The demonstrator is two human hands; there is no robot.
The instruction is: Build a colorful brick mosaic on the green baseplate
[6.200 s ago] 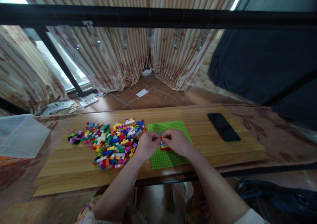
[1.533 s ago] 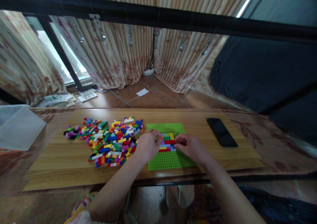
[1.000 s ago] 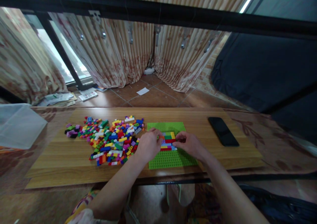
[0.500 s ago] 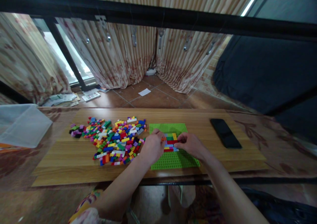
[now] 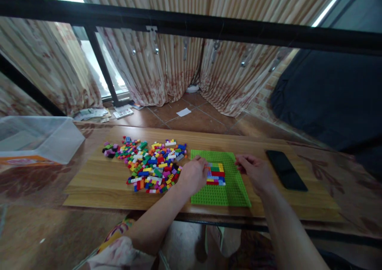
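A green baseplate [image 5: 227,198] lies on the wooden board, bearing a flat block of coloured toy bricks [image 5: 217,174] in red, yellow, blue, green and white. My left hand [image 5: 193,176] reaches over the plate's left side, fingers pinched at the block's left end and covering part of it. What it holds, if anything, is hidden by the fingers. Just past the plate's right edge is my right hand [image 5: 253,171], raised and apart from the bricks, its fingers curled in against the thumb. Nothing shows clearly between those fingertips.
A large spread of loose toy bricks [image 5: 155,166] covers the board left of the plate. To the right lies a black phone [image 5: 285,170]. A translucent plastic bin [image 5: 62,138] stands at the far left. The wooden board [image 5: 98,186] rests on a patterned cloth.
My right hand has let go of the block's right side and moved right, off the plate. My left hand stays at the block's left end. The whole view has shifted slightly.
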